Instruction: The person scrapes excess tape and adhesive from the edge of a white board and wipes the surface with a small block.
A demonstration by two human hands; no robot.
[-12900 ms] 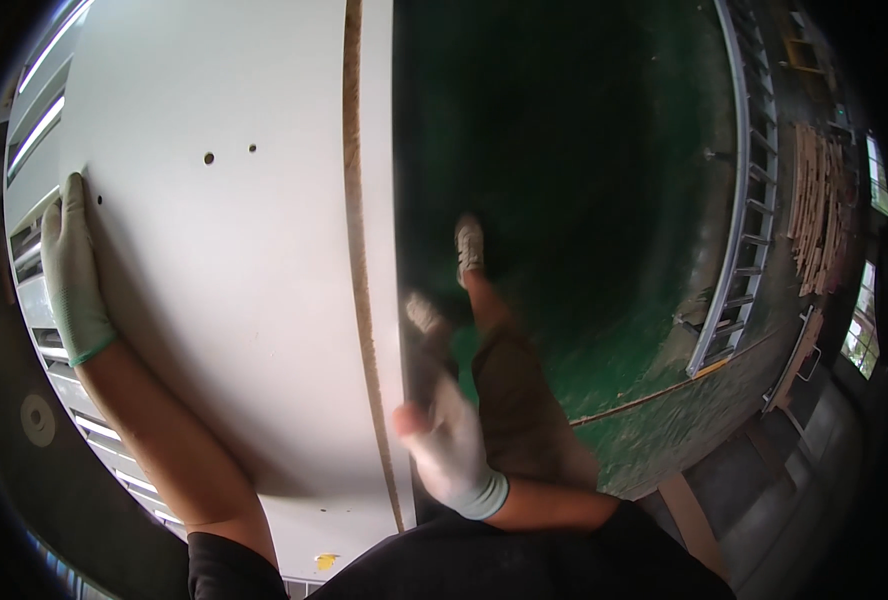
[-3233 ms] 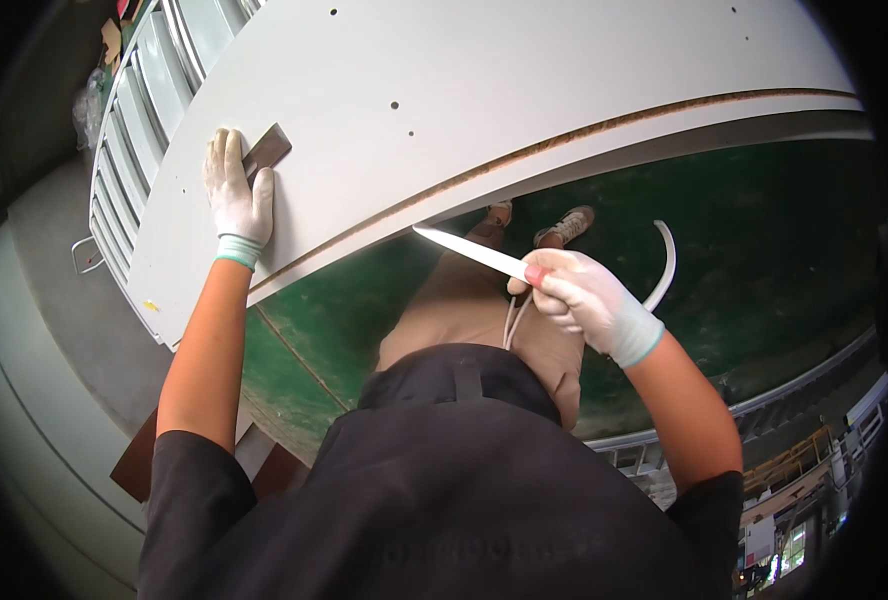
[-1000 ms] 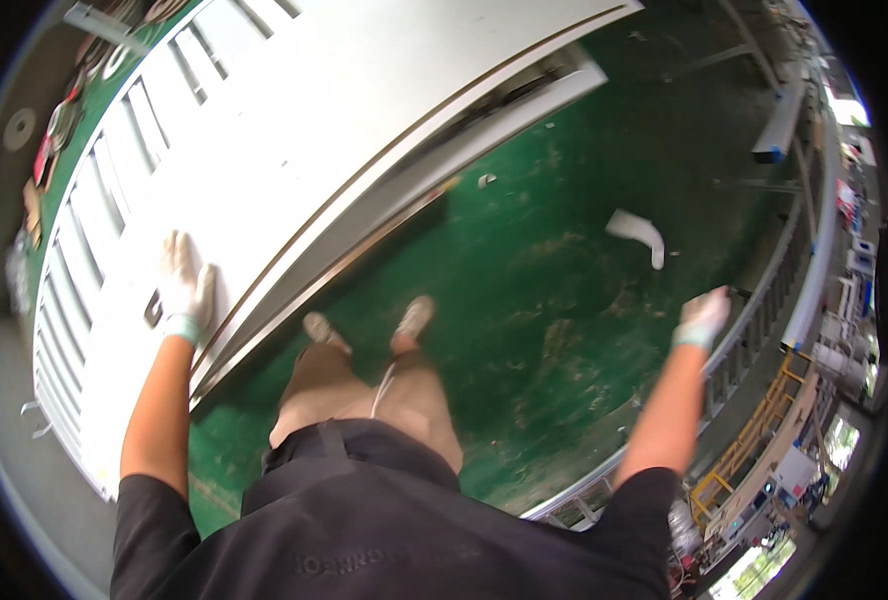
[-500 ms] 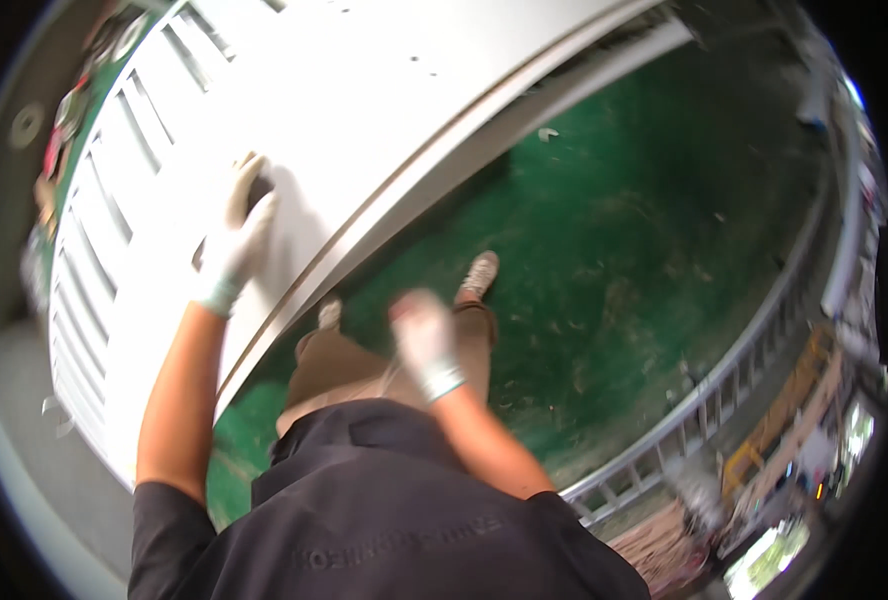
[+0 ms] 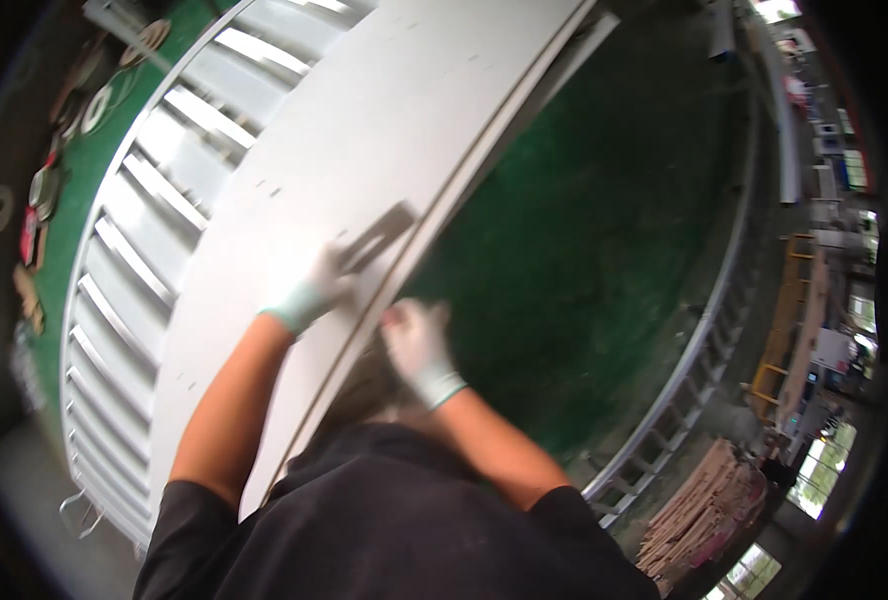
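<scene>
A large pale panel (image 5: 404,110) lies across my front, its long edge running from upper right to lower left. Over it my left hand (image 5: 316,288), in a white glove with a pale green cuff, grips a flat grey-brown tool (image 5: 379,237) with a slot-like lighter middle. The tool's far end reaches close to the panel's edge. Just beyond that edge, on my side, my gloved right hand (image 5: 419,345) is closed. A small reddish spot shows at its fingers, too blurred to name.
Roller conveyor (image 5: 129,270) with metal rollers supports the panel on the left. Green floor (image 5: 584,270) spreads to the right, bounded by a curved-looking metal rail frame (image 5: 664,410). A stack of wood strips (image 5: 699,505) stands at the lower right, near a yellow frame (image 5: 772,380).
My left hand has moved right across the panel toward its edge, bringing the tool into fuller view. The whole view has shifted, and my right hand is now nearer the panel's edge.
</scene>
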